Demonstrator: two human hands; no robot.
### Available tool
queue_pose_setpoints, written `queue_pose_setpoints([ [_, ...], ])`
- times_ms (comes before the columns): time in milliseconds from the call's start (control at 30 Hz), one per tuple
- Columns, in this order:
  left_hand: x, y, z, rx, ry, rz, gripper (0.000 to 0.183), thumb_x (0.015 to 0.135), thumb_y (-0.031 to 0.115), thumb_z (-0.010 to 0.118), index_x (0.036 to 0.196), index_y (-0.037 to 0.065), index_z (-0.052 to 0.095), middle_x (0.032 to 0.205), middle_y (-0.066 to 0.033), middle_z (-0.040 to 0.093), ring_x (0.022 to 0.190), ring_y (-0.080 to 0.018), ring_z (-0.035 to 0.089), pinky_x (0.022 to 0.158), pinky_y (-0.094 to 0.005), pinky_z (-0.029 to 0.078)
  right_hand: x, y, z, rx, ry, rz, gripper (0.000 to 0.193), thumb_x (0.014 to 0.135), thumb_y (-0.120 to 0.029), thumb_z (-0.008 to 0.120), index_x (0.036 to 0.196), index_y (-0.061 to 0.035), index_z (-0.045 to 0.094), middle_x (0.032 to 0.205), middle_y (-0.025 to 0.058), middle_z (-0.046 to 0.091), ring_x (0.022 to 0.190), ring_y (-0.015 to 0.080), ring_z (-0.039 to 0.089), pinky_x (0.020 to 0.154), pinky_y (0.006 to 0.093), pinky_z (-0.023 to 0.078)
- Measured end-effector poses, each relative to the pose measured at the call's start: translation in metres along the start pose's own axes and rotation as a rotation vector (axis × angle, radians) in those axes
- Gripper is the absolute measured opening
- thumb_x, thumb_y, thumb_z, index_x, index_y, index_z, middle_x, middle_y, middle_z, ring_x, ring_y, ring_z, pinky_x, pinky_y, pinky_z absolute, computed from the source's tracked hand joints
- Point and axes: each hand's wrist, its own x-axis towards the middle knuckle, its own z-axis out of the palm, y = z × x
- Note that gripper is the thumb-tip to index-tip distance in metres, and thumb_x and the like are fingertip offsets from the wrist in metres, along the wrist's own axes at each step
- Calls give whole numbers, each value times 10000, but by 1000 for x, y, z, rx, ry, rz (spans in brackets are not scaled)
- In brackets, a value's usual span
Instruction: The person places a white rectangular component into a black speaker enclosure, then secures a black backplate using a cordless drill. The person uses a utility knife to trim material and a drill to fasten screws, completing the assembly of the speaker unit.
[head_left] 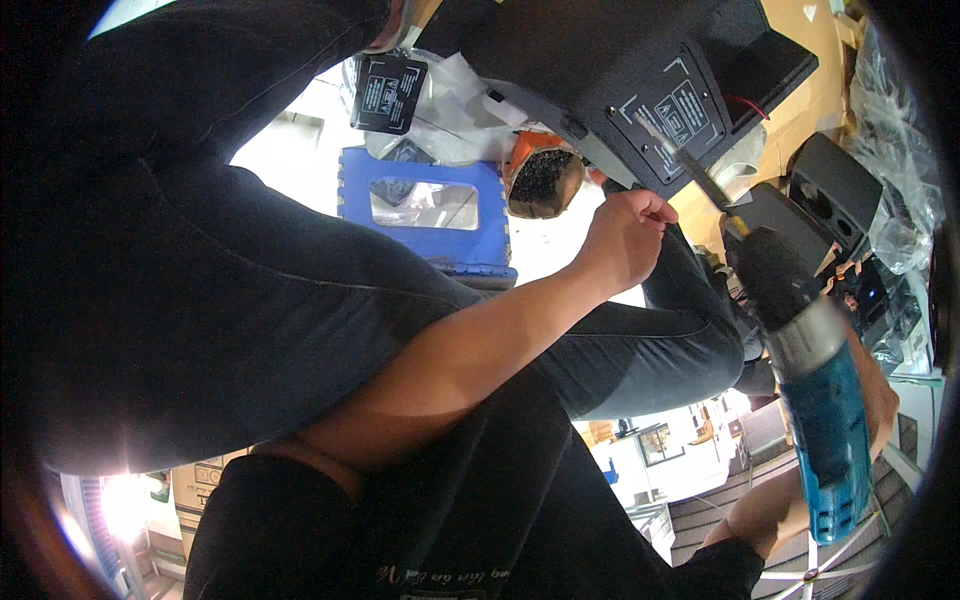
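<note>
In my right hand (877,398) is a teal cordless drill (825,440) with a black chuck. Its long bit (700,178) reaches up and left across a black plate with white print (682,103) on a black speaker cabinet (560,50). Whether the tip touches the plate I cannot tell. Below the plate, my left hand (635,235) is closed, thumb and fingertips together. What they hold, if anything, is too small to make out. Left of that hand stands an orange-rimmed container (545,178) full of small dark pieces, likely screws.
A blue step stool (420,245) stands beyond my leg, with plastic bags and a loose black plate (388,93) above it. Smaller black speakers (835,190) and clear plastic wrap (895,130) sit at the right. A red wire (748,103) sticks out beside the cabinet.
</note>
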Motion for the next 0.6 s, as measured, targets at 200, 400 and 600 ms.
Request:
queue_pose_setpoints([
  [200, 4, 4, 13, -604, -57, 11, 240, 1105, 97, 450, 1176, -66, 611, 1100, -179, 703, 1066, -259, 720, 910, -360, 618, -92, 68, 88, 422, 373, -144, 579, 784, -231, 850, 1278, 14, 670, 1187, 136, 729, 1033, 267, 705, 869, 387, 565],
  [400, 8, 9, 10, -499, -179, 72, 283, 1110, 147, 461, 1275, -61, 559, 1185, -185, 683, 1008, -240, 718, 877, -359, 622, -140, 46, 187, 1244, 356, 14, 537, 821, -210, 843, 1260, 45, 668, 1152, 184, 732, 809, 234, 686, 659, 334, 540],
  [600, 9, 7, 19, -746, -174, 25, 287, 1110, 127, 385, 1331, 0, 517, 1349, -264, 616, 1160, -342, 666, 1079, -502, 518, -158, 16, 229, 1365, 421, 295, 574, 736, -112, 828, 1259, 46, 653, 1098, 168, 728, 771, 209, 685, 644, 305, 536],
])
